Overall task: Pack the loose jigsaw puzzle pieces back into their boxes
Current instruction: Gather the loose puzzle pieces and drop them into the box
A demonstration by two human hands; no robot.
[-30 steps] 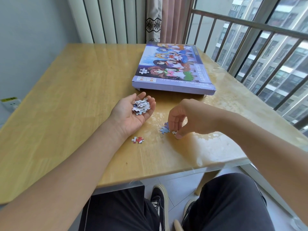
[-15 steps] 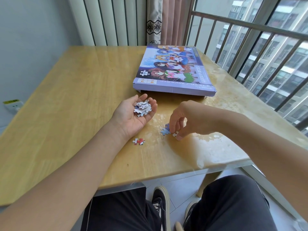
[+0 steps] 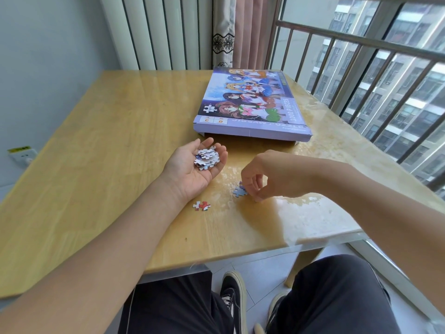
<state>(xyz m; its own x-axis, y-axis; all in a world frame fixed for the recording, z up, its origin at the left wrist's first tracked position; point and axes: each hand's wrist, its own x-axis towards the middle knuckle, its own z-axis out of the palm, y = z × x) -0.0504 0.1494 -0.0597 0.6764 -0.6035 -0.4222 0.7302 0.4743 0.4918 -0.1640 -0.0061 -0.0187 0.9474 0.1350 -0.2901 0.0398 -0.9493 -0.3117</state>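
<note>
My left hand [image 3: 192, 169] lies palm up on the wooden table [image 3: 108, 153], cupping a small heap of puzzle pieces [image 3: 207, 157]. To its right, my right hand [image 3: 267, 174] hovers with curled fingers over blue pieces [image 3: 239, 190] on the table, its fingertips pinching at them. A red and white pair of joined pieces [image 3: 201, 205] lies loose near my left wrist. The purple jigsaw box [image 3: 250, 102], lid down, sits beyond both hands.
A metal railing and window [image 3: 361, 68] run along the table's right side. A radiator and a curtain stand behind the table's far edge. A wall socket [image 3: 22, 155] is at the left. My legs and shoes show under the near edge.
My right hand's fingers have closed tighter over the blue pieces. The left hand keeps its heap and has hardly moved; the camera has tilted slightly.
</note>
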